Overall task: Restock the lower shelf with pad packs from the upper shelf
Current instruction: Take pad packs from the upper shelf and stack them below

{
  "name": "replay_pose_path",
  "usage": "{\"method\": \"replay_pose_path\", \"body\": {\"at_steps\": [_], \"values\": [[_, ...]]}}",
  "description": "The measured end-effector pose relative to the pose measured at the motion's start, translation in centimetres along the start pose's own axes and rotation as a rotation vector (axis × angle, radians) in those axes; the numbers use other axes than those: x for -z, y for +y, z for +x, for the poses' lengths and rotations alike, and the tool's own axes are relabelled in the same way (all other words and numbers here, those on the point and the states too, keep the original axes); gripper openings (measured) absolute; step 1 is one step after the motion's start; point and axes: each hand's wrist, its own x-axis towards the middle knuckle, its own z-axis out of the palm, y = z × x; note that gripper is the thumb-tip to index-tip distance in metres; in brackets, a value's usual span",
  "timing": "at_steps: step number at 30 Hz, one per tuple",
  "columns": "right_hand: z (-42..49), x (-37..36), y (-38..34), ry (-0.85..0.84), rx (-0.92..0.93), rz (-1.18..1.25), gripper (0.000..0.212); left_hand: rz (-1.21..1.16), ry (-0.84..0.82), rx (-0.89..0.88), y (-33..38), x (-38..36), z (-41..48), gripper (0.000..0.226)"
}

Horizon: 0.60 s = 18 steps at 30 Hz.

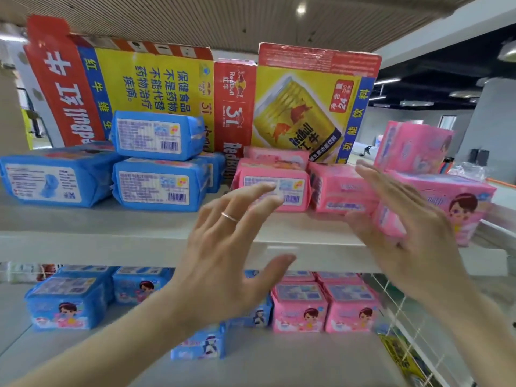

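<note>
Blue pad packs (152,184) and pink pad packs (273,188) are stacked on the upper shelf (111,241). More blue packs (65,304) and pink packs (300,308) stand on the lower shelf (265,367). My left hand (226,255), a ring on one finger, is raised with spread fingers in front of the upper pink packs and holds nothing. My right hand (405,222) is open, its fingers straight beside a pink pack (343,191) at the shelf's right; touching or apart I cannot tell.
Flattened Red Bull cartons (156,85) stand upright behind the upper packs. A white wire guard (413,317) runs along the right side of the lower shelf. A small blue pack (199,344) sits near the lower shelf's front.
</note>
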Motion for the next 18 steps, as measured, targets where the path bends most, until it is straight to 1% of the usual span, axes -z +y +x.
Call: {"method": "replay_pose_path", "body": {"at_steps": [2,8,11,14,16,18], "values": [[2.5,0.5,1.2,0.015,-0.026,-0.067,0.069,0.018,0.012,-0.019,-0.9,-0.2,2.5,0.058],[9.0,1.4,5.6,0.012,-0.217,-0.269,0.078,0.073,0.000,-0.047,-4.3,-1.4,9.3,0.059],[11.6,1.9,8.8,-0.017,-0.298,-0.416,0.097,0.115,-0.017,-0.050,-6.3,-2.9,11.1,0.060],[13.3,2.5,12.1,-0.072,-0.439,-0.533,0.112,0.095,-0.011,-0.035,-7.5,-4.1,11.2,0.061],[13.9,2.9,13.9,-0.105,-0.555,-0.556,0.121,0.066,-0.004,-0.026,-7.7,-4.4,10.9,0.061],[14.1,3.2,14.9,-0.183,-0.680,-0.538,0.126,0.061,-0.026,-0.044,-7.6,-4.5,10.5,0.063]]}}
